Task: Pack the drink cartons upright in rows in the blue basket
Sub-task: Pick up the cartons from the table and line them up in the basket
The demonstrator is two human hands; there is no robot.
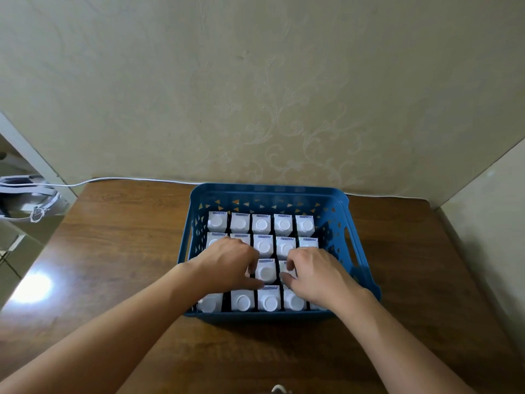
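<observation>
A blue basket (268,191) stands on the wooden table, filled with several white drink cartons (262,224) standing upright in rows, their round white caps up. Both my hands reach into the third row. My left hand (230,263) grips a carton at the left of the middle one (266,272), thumb by the front row, fingers curled over the far side. My right hand (315,273) pinches the top of the carton (285,268) just right of the middle one. The cartons under my hands are mostly hidden.
The basket sits against a cream patterned wall, with a white cable (119,179) running along the table's back edge. A white bag (31,200) lies off the table's left edge. A bright light glare (32,287) shows on the table at left.
</observation>
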